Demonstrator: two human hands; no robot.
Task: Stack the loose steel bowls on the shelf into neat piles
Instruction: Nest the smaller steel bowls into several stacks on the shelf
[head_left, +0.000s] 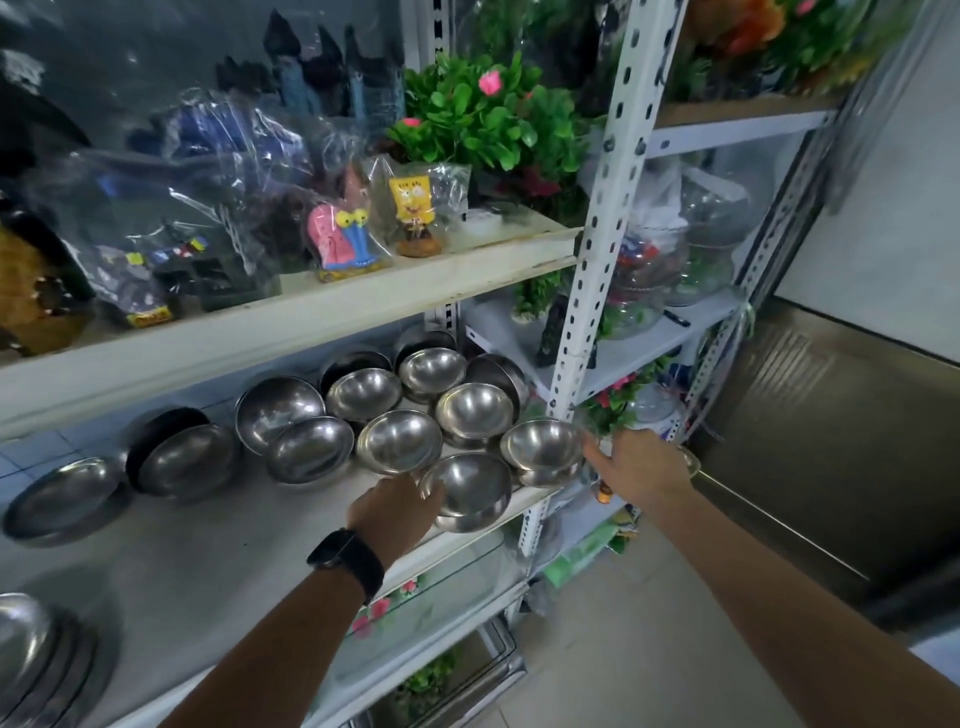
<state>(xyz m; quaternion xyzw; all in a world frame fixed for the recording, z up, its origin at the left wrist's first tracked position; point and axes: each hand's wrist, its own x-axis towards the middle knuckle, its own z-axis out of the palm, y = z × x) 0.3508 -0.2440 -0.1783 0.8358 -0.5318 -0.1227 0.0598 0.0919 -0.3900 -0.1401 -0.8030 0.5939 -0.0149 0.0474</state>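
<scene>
Several loose steel bowls lie on the white middle shelf (218, 561). My left hand (397, 512), with a black watch on its wrist, grips the left rim of the nearest bowl (470, 493) at the shelf's front edge. My right hand (636, 462) holds the right rim of another bowl (543, 449), which sits on a second bowl at the shelf's right end. Behind them stand more bowls (400, 439) (474, 410) (363, 392), some nested in pairs. Wider, flatter bowls (184, 460) (62, 499) lie to the left, and a stack (31, 660) shows at the bottom left.
A white perforated upright (597, 249) stands just right of the bowls. The shelf above (291, 322) carries bagged toy figures and plastic plants. Glass tanks sit on the lower shelf (452, 587). A second rack with glass bowls stands to the right, beside a steel-fronted cabinet (831, 441).
</scene>
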